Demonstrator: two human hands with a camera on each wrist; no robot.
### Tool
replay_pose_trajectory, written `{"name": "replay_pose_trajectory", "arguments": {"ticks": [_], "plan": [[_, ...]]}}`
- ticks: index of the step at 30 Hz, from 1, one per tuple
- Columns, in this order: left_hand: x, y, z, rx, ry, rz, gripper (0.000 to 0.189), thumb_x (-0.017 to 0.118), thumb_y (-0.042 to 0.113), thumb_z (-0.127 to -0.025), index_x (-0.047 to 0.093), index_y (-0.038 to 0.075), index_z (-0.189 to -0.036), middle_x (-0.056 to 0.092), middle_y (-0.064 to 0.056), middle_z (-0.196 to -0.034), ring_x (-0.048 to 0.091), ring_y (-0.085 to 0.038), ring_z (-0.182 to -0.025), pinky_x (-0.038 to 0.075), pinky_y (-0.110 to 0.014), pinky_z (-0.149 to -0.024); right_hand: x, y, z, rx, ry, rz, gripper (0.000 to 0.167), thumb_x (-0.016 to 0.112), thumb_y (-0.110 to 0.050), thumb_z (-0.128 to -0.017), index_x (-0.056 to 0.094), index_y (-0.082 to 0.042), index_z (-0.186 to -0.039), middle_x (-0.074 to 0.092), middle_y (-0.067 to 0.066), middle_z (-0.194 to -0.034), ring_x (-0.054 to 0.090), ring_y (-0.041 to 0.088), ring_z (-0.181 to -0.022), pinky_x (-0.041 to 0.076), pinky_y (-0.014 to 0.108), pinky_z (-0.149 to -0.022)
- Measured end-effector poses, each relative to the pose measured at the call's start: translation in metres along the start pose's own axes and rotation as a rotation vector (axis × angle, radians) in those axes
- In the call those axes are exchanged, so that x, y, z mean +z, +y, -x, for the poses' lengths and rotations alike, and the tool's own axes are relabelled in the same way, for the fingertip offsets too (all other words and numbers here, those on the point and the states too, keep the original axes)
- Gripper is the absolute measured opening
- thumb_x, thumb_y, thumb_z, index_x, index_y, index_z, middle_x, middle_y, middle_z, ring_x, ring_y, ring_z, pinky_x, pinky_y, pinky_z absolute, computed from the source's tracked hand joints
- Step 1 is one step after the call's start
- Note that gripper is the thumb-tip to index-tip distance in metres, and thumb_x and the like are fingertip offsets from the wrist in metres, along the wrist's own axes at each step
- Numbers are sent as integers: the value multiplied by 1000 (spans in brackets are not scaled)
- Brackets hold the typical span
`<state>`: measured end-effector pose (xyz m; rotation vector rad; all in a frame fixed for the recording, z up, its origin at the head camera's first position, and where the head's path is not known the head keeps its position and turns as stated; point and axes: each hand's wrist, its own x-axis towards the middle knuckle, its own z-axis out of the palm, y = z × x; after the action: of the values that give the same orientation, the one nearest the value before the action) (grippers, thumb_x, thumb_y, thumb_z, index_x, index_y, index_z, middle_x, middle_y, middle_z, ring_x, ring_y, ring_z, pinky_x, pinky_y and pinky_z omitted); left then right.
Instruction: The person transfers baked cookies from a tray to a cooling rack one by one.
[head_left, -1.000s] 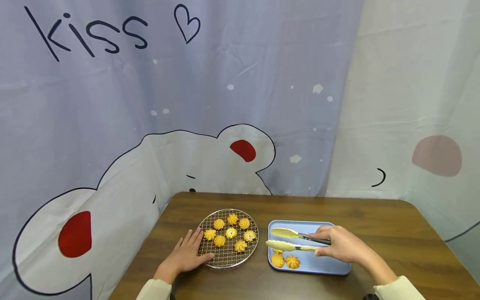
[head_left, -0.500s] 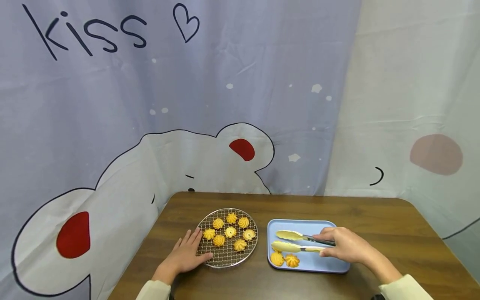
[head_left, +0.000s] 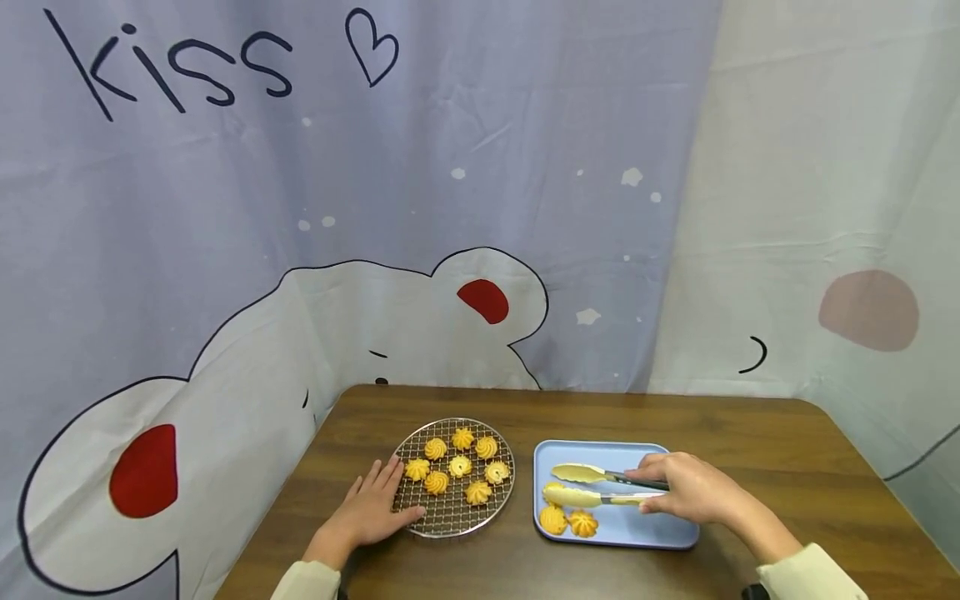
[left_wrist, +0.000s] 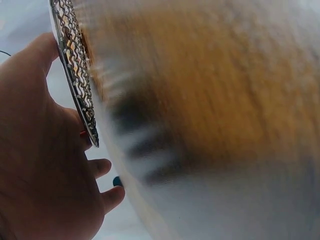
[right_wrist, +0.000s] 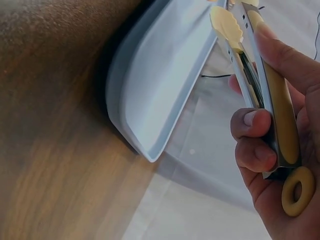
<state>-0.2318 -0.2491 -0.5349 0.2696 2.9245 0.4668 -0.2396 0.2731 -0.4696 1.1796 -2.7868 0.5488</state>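
My left hand lies at the left side of a round wire cooling rack, its fingers spread and straight, touching the rim. The left wrist view shows the thumb against the rack's edge. On the rack sit several piped butter cookies. My right hand grips kitchen tongs with pale yellow tips, held over a blue tray. The tong arms stand apart with nothing between the tips. Cookies rest in the tray's near left corner; one is partly hidden behind the lower tong tip.
Rack and tray stand side by side on a brown wooden table, with a gap between them. Behind the table hangs a curtain printed with white bears. A thin dark cord shows at the right.
The tongs and right hand have shifted slightly to the right over the tray, mostly in the first half second. The left hand has stayed at the rack.
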Motion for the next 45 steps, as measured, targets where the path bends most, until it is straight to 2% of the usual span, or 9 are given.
{"name": "replay_pose_trajectory", "arguments": {"ticks": [10, 18, 31, 38, 45], "plan": [[-3, 2, 0, 10, 13, -3, 99, 56, 70, -92, 30, 0, -158, 20, -17, -167, 17, -46, -152, 15, -69, -118, -1, 2, -2, 17, 2, 13, 45, 83, -31, -83, 75, -13, -124, 71, -8, -108, 65, 4, -93, 56, 31, -73], [-1, 1, -1, 12, 10, 4, 99, 56, 69, -93, 30, 0, -158, 21, -17, -167, 17, -46, -152, 15, -69, -118, 0, 3, -2, 22, -12, -12, 45, 83, -32, -84, 75, -13, -123, 70, -9, -106, 61, 0, -89, 53, 27, -69], [-2, 1, -3, 10, 1, 6, 96, 56, 66, -94, 29, 0, -159, 19, -16, -168, 15, -45, -153, 14, -69, -118, -3, 1, -5, 14, -17, 30, 46, 83, -32, -83, 75, -13, -124, 70, -8, -106, 64, 4, -91, 55, 32, -73], [-3, 2, -2, 6, 6, -2, 98, 57, 67, -93, 31, -1, -158, 21, -17, -167, 18, -45, -152, 16, -68, -118, -4, 0, -7, 22, -15, 43, 46, 83, -32, -83, 75, -12, -124, 70, -7, -106, 64, 4, -87, 54, 31, -70], [-3, 3, -1, 2, 4, 3, 97, 57, 67, -93, 31, 0, -158, 21, -17, -167, 17, -44, -153, 15, -68, -118, -5, -1, -7, 13, -14, 49, 45, 83, -32, -83, 76, -14, -124, 70, -7, -107, 64, 4, -90, 55, 32, -72]]}}
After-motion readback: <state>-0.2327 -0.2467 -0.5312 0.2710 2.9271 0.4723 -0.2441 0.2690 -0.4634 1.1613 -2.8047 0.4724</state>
